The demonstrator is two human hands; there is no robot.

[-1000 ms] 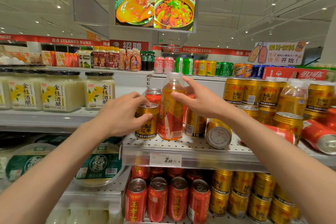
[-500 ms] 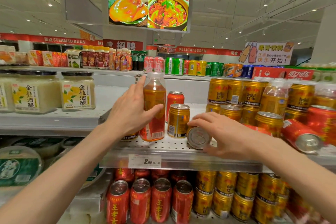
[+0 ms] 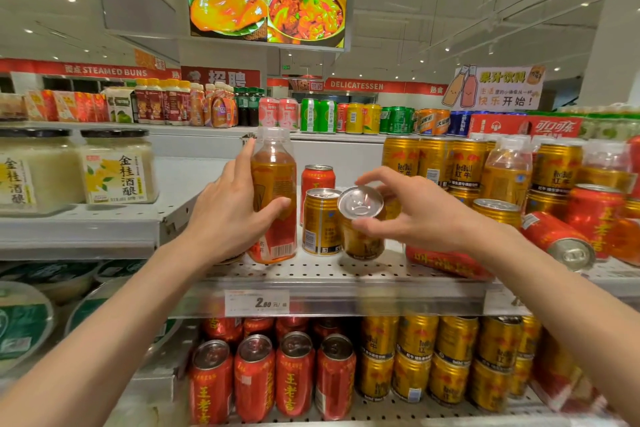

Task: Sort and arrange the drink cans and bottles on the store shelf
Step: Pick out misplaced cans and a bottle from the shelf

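Here the left hand (image 3: pixel 228 215) grips a bottle (image 3: pixel 274 198) of orange drink that stands upright on the perforated shelf (image 3: pixel 346 274), thumb across the label at the front, the other fingers behind and the forefinger raised along the bottle's side toward the cap. The right hand (image 3: pixel 415 211) holds a gold can (image 3: pixel 362 225) by its top rim, pinched between thumb below and curled fingers above; the can is tilted, its silver lid turned toward the camera and its base at or just above the shelf, I cannot tell which. Just beside it on the left stands a second gold can (image 3: pixel 320 222), upright, between the tilted can and the bottle. A red can (image 3: pixel 318 177) stands behind that one. To the right, a red can (image 3: pixel 554 239) lies on its side with its end facing out, another red can (image 3: pixel 446 262) lies flat under the right wrist, and gold cans and bottles are stacked behind them. A price tag (image 3: pixel 257 302) hangs on the shelf edge. Below it stand rows of red and gold cans. On the left shelf sit jars (image 3: pixel 117 166) with yellow labels.
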